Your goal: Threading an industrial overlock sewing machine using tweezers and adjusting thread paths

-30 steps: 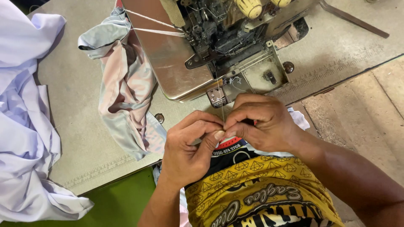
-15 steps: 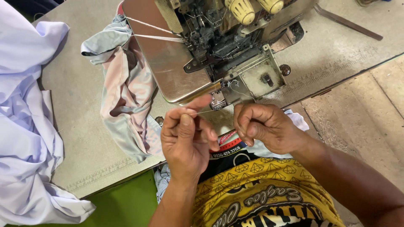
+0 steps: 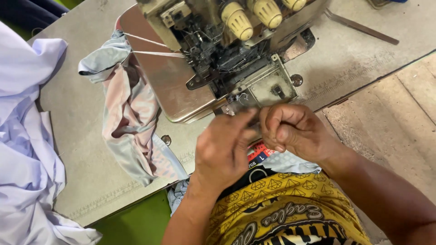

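Both hands sit at the near front of the overlock sewing machine [image 3: 227, 59] — left hand [image 3: 225, 152] and right hand [image 3: 293, 129] pinched narrow, apparently on fine thread too thin to confirm. Threading looks unfinished; pale fabric [image 3: 129, 113] lies left of the machine, not under the needle.

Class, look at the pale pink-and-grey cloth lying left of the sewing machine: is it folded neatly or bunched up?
Bunched up. The cloth lies in loose, uneven creases on the table, one end by the sewing machine, with no flat folds.
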